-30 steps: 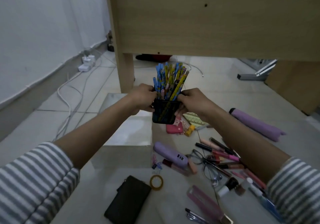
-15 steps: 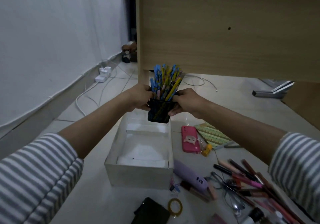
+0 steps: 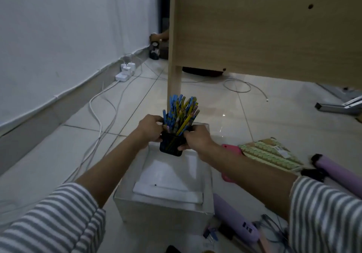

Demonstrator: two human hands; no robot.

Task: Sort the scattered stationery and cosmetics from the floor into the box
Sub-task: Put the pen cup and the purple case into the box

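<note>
A black mesh pencil cup [image 3: 170, 145] packed with several blue and yellow pencils [image 3: 182, 113] hangs over the far end of the open white box [image 3: 164, 209]. My left hand [image 3: 149, 128] grips the cup's left side and my right hand [image 3: 195, 138] grips its right side. The box stands on the tiled floor with only a white sheet inside. On the floor to the right lie a pink phone case [image 3: 232, 149], a green patterned notebook [image 3: 270, 154], a purple pouch [image 3: 340, 174] and a purple oblong case [image 3: 235, 217].
A wooden desk panel and its leg [image 3: 173, 80] rise just beyond the box. White cables and a power strip [image 3: 125, 72] trail along the left wall. Glasses [image 3: 274, 231], clips and more small items lie at the bottom right. A metal stand [image 3: 340, 105] sits far right.
Both hands have carried the pencil cup leftward over the box and lower, toward its far end. The view has shifted, so the scattered cosmetics have slid out at the bottom right.
</note>
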